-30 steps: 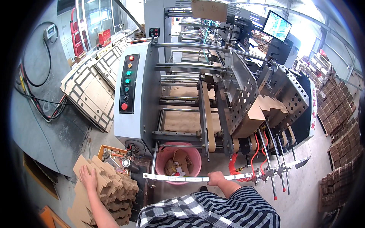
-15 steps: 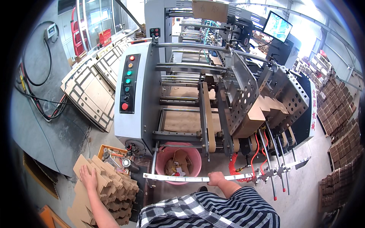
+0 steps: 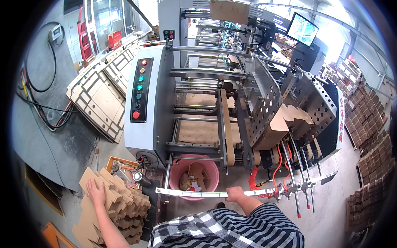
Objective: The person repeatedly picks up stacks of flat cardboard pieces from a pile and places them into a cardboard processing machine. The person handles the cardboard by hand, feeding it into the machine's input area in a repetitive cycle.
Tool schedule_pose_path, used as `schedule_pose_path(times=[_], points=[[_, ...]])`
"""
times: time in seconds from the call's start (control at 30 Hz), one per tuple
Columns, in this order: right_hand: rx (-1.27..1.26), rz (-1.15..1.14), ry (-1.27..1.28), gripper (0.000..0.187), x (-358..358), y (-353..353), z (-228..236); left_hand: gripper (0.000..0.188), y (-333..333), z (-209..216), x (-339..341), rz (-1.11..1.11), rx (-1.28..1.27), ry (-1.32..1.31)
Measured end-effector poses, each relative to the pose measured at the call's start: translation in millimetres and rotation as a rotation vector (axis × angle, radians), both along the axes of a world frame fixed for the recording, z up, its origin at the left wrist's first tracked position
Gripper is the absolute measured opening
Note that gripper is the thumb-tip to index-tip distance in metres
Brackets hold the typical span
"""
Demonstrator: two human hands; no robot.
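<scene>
At the lower left, my left hand (image 3: 96,193) lies flat on a stack of die-cut brown cardboard blanks (image 3: 120,196), its fingers stretched out. My right hand (image 3: 235,193) is wrapped round a long silvery metal bar (image 3: 198,193) that crosses in front of the machine. Ahead stands the machine, with a push-button panel (image 3: 141,91) on its grey-white left housing. Brown cardboard pieces (image 3: 273,130) sit between perforated metal plates (image 3: 264,95) on its right side. A tan belt (image 3: 226,128) runs down the middle.
Below the machine stands a pink bin (image 3: 213,175) holding cardboard scraps. A yellow-orange tray (image 3: 111,164) of tools is beside the stack. Flat boards (image 3: 97,99) lean at the left. Bundled cardboard piles (image 3: 374,157) line the right. Rods with red tips (image 3: 298,215) project toward me, and a monitor (image 3: 302,29) hangs above.
</scene>
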State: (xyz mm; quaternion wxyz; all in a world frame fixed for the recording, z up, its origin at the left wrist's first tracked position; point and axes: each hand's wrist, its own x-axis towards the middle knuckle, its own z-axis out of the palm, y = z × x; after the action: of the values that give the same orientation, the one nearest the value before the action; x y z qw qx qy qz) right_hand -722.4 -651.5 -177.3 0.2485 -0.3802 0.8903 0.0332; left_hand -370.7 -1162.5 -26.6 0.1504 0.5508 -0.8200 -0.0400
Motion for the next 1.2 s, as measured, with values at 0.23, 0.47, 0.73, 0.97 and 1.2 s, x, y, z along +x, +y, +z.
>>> schedule_pose_path(times=[0.23,0.47,0.73,0.97,1.2], points=[[-0.009,0.002,0.002,0.041,0,0,1,0.060,0,1,-1,0.009,0.006,0.002],[0.014,0.003,-0.002,0.041,0,-1,2,0.059,0,1,0,0.005,0.009,-0.010],[0.026,0.009,-0.004,0.041,0,-1,0,0.059,-1,-1,0,-0.002,-0.009,-0.009],[0.023,-0.003,-0.007,0.040,1,-2,3,0.058,-3,-4,2,-0.007,-0.027,-0.002],[0.020,-0.005,-0.014,0.039,1,-2,4,0.058,-2,-2,1,-0.009,-0.026,0.000]])
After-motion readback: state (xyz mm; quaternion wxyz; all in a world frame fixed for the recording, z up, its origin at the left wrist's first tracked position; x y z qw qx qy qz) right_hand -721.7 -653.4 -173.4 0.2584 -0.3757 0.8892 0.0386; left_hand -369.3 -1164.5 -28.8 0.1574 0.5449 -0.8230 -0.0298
